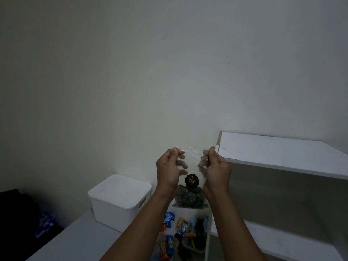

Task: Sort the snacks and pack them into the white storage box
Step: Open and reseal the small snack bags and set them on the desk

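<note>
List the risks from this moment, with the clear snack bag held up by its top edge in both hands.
1. The left hand and right hand pinch only the top of the clear snack bag; its spiral cookies sit low, so a slip would likely drop it onto the loose snacks below.
2. If the top is being pulled apart, cookies could spill.
3. The white storage box has its lid on, so packing needs a free hand first.

Bare forearms (no sleeves); ringless hands (168, 170)
</note>
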The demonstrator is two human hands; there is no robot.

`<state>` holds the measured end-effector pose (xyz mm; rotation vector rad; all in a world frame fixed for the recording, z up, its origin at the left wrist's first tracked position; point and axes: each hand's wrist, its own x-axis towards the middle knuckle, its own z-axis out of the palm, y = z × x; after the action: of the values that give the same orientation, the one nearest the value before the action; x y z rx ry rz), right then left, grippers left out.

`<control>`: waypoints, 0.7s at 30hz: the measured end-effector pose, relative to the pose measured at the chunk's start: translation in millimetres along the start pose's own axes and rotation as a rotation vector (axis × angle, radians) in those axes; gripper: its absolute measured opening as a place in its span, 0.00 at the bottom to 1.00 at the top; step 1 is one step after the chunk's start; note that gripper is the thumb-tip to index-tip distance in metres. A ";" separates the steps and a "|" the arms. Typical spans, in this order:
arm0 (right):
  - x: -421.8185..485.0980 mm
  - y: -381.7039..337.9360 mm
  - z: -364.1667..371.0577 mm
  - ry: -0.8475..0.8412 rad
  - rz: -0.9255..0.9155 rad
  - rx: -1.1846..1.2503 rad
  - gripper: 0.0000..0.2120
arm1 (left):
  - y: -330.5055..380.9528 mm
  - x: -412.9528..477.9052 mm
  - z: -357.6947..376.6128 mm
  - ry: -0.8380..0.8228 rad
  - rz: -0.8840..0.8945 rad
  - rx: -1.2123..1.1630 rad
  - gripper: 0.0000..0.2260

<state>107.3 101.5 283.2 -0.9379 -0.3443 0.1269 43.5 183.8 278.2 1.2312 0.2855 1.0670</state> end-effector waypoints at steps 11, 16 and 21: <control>0.7 11.1 -14.8 -0.273 0.083 -0.156 0.07 | -11.1 -8.5 -3.5 -0.039 -0.003 0.055 0.08; 0.0 15.6 -13.1 -0.268 0.098 -0.134 0.05 | -15.5 -9.5 -1.3 -0.070 0.002 0.088 0.10; -0.6 17.4 -10.1 -0.242 0.099 -0.119 0.02 | -21.2 -10.5 5.7 0.008 0.054 0.183 0.11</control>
<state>110.9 103.9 263.5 -1.0608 -0.5333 0.3148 52.6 173.2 258.4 1.4055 0.3639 1.1112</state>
